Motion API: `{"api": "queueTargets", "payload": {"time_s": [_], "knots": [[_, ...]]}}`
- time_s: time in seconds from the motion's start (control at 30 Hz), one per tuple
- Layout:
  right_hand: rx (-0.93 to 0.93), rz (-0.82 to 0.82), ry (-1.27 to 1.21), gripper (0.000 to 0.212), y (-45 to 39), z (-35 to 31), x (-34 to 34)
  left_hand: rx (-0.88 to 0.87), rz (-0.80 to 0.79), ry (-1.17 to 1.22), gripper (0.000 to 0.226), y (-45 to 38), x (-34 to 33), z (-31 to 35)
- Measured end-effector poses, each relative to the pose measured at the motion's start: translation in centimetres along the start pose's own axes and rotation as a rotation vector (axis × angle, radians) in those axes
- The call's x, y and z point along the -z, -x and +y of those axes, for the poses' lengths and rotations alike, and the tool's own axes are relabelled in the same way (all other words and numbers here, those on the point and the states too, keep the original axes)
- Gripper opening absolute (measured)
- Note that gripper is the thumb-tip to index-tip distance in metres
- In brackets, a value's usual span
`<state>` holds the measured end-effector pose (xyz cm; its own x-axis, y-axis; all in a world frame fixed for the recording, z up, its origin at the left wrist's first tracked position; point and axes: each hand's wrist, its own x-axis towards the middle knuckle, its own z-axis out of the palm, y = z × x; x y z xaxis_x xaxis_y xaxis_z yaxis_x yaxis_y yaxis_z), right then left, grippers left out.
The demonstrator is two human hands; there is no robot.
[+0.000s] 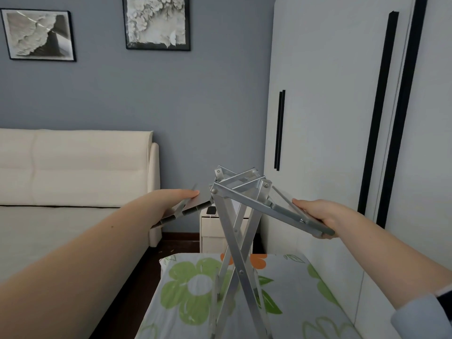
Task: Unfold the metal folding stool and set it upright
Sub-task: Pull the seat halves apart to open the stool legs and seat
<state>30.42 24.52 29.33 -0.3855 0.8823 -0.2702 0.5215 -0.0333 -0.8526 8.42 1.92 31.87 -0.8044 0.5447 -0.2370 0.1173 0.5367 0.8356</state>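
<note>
The metal folding stool [238, 231] stands in the middle of the view with its silver legs crossed in an X, their lower ends over a flower-print surface [195, 285]. Two flat seat panels slope down from the top hinge to either side. My left hand [182, 200] lies flat on top of the left panel with fingers stretched out along it. My right hand [318, 215] grips the outer edge of the right panel, thumb on top. The feet of the stool are cut off by the bottom edge of the view.
A cream bed with a padded headboard [73, 165] fills the left. A white wardrobe [330, 118] with black handles stands on the right. A small white bedside cabinet [212, 231] sits behind the stool. Two framed pictures hang on the grey wall.
</note>
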Motion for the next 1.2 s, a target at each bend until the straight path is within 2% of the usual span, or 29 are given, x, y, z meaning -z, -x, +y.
{"api": "queueTargets", "payload": {"time_s": [0.07,0.3,1.03,1.2], "knots": [[0.005,0.001,0.02,0.042,0.1,-0.2,0.3,-0.004,-0.007,-0.014,0.071,-0.1,0.1,0.1],[0.021,0.0,0.074,0.042,0.4,-0.6,1.5,-0.045,-0.007,-0.049,0.049,-0.9,1.1,0.5],[0.068,0.052,0.186,0.042,2.2,-3.0,3.3,-0.07,0.111,-0.071,0.049,-0.4,2.3,1.9],[0.076,0.064,0.21,0.044,2.7,-3.6,3.8,-0.068,0.094,-0.057,0.043,-0.5,2.7,2.2]]}}
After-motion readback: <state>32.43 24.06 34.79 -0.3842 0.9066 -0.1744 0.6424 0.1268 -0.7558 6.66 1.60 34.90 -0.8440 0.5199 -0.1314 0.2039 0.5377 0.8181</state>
